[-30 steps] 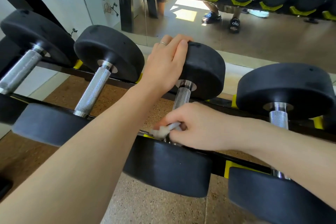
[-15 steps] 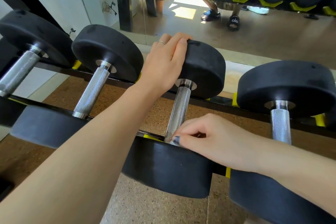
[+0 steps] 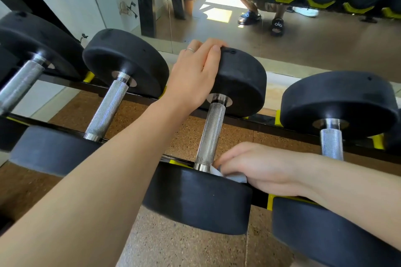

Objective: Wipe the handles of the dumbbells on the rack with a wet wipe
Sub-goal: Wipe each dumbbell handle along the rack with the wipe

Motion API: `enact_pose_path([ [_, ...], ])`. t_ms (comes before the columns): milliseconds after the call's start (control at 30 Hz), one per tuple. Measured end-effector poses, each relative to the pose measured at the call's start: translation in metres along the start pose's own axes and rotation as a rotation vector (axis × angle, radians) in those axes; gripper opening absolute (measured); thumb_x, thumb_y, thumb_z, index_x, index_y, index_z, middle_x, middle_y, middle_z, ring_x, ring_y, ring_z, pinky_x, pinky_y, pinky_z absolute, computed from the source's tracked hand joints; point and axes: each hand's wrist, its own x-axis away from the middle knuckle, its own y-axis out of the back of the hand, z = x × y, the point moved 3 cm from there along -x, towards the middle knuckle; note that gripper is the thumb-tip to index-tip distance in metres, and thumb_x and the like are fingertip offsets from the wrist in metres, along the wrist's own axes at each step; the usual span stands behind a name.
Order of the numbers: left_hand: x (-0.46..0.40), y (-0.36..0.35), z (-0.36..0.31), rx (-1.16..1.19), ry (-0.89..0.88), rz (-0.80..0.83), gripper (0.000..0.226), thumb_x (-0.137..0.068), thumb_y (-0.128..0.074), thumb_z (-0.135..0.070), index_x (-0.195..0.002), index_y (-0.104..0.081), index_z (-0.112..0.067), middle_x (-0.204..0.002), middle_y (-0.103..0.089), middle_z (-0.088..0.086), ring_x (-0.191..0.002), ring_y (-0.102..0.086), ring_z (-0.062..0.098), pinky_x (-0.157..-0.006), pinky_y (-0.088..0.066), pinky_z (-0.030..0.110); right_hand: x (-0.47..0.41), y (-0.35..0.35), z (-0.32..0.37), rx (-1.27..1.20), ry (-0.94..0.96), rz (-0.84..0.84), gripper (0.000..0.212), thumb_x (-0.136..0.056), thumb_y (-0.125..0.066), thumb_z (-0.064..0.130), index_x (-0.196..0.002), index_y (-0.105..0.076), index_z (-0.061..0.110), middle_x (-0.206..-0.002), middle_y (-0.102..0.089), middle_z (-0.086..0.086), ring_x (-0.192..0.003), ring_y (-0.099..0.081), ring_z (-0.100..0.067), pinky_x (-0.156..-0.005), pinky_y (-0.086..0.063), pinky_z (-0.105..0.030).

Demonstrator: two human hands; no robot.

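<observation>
Where right hand covers it, wet wipe mostly hidden

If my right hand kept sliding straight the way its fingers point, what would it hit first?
Most likely the handle. The right hand, holding the wipe, points left at the handle's near end, just above the near weight; whether it already touches is unclear.
</observation>
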Motion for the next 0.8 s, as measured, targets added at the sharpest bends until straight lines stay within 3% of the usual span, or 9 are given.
enact_pose_path([
  [100, 0.0, 0.0, 0.001, -0.001, -0.002, 0.004, 0.039, -0.109, -0.024, -0.037, -0.127, -0.058, -0.034, -0.116, -0.054, -0.002, -0.114, -0.048, 0.017, -0.101, -0.043, 0.041, 0.006, -0.001, 0.001, -0.163, -0.031, 0.012, 0.023, -0.086, -0.057, -0.005, -0.104, -0.07, -0.01, -0.114, -0.065, -0.03, -0.113, -0.063, -0.036, -0.105, -0.046, -0.044],
  [200, 0.0, 0.0, 0.001, -0.001, 0.0, 0.004, 0.039, -0.108, -0.024, -0.037, -0.127, -0.058, -0.034, -0.115, -0.054, -0.001, -0.113, -0.049, 0.017, -0.1, -0.044, 0.041, 0.02, 0.0, 0.018, -0.168, 0.031, -0.05, 0.024, -0.08, -0.07, 0.001, -0.103, -0.073, 0.004, -0.104, -0.073, -0.017, -0.105, -0.068, -0.027, -0.1, -0.051, -0.04],
  [267, -0.001, 0.0, 0.001, 0.002, -0.002, 0.004, 0.039, -0.107, -0.025, -0.038, -0.126, -0.059, -0.034, -0.114, -0.054, 0.0, -0.113, -0.049, 0.018, -0.101, -0.043, 0.043, 0.021, 0.004, 0.038, 0.017, 0.225, -0.263, 0.028, -0.073, -0.078, 0.012, -0.099, -0.069, 0.018, -0.097, -0.074, -0.004, -0.094, -0.07, -0.02, -0.092, -0.055, -0.042],
  [333, 0.0, 0.001, 0.0, -0.004, -0.007, 0.017, 0.04, -0.106, -0.024, -0.039, -0.126, -0.058, -0.034, -0.114, -0.053, 0.0, -0.112, -0.049, 0.018, -0.101, -0.043, 0.043, 0.016, 0.001, 0.059, 0.392, 0.508, -0.434, 0.019, -0.08, -0.073, 0.021, -0.097, -0.07, 0.027, -0.095, -0.071, 0.006, -0.09, -0.067, -0.011, -0.087, -0.054, -0.039],
  [400, 0.0, 0.001, 0.0, -0.003, -0.017, 0.021, 0.04, -0.107, -0.024, -0.038, -0.127, -0.058, -0.032, -0.114, -0.053, 0.0, -0.112, -0.049, 0.017, -0.1, -0.044, 0.042, 0.005, -0.012, 0.066, 0.692, 0.608, -0.357, 0.019, -0.089, -0.061, 0.024, -0.102, -0.074, 0.028, -0.099, -0.069, 0.009, -0.094, -0.061, -0.006, -0.089, -0.05, -0.034],
  [500, 0.001, 0.001, 0.001, 0.001, -0.014, 0.022, 0.04, -0.107, -0.024, -0.038, -0.126, -0.058, -0.032, -0.114, -0.053, -0.001, -0.112, -0.048, 0.017, -0.099, -0.044, 0.042, -0.006, -0.026, 0.061, 0.921, 0.572, -0.201, 0.027, -0.097, -0.049, 0.027, -0.103, -0.075, 0.023, -0.095, -0.071, 0.003, -0.088, -0.06, -0.009, -0.083, -0.048, -0.028],
  [600, 0.001, 0.002, 0.0, -0.004, -0.01, 0.026, 0.04, -0.107, -0.024, -0.038, -0.127, -0.058, -0.032, -0.113, -0.053, 0.0, -0.112, -0.049, 0.017, -0.098, -0.045, 0.043, -0.005, -0.023, 0.065, 0.909, 0.507, -0.149, 0.027, -0.097, -0.05, 0.027, -0.105, -0.075, 0.024, -0.098, -0.071, 0.005, -0.089, -0.059, -0.007, -0.07, -0.04, -0.008],
  [633, 0.0, 0.002, -0.001, -0.005, -0.013, 0.026, 0.04, -0.107, -0.024, -0.038, -0.127, -0.058, -0.031, -0.113, -0.053, 0.0, -0.111, -0.049, 0.018, -0.098, -0.045, 0.043, -0.004, -0.022, 0.065, 0.896, 0.49, -0.146, 0.026, -0.097, -0.051, 0.026, -0.104, -0.075, 0.024, -0.097, -0.07, 0.006, -0.088, -0.059, -0.007, -0.07, -0.039, -0.007],
  [800, 0.0, 0.002, 0.002, -0.001, -0.017, 0.016, 0.039, -0.108, -0.024, -0.037, -0.126, -0.058, -0.032, -0.113, -0.053, 0.0, -0.111, -0.049, 0.018, -0.097, -0.045, 0.044, 0.007, -0.016, 0.051, 0.67, 0.46, -0.175, 0.017, -0.09, -0.057, 0.023, -0.088, -0.074, 0.025, -0.091, -0.07, 0.016, -0.09, -0.061, 0.001, -0.081, -0.049, -0.02],
])
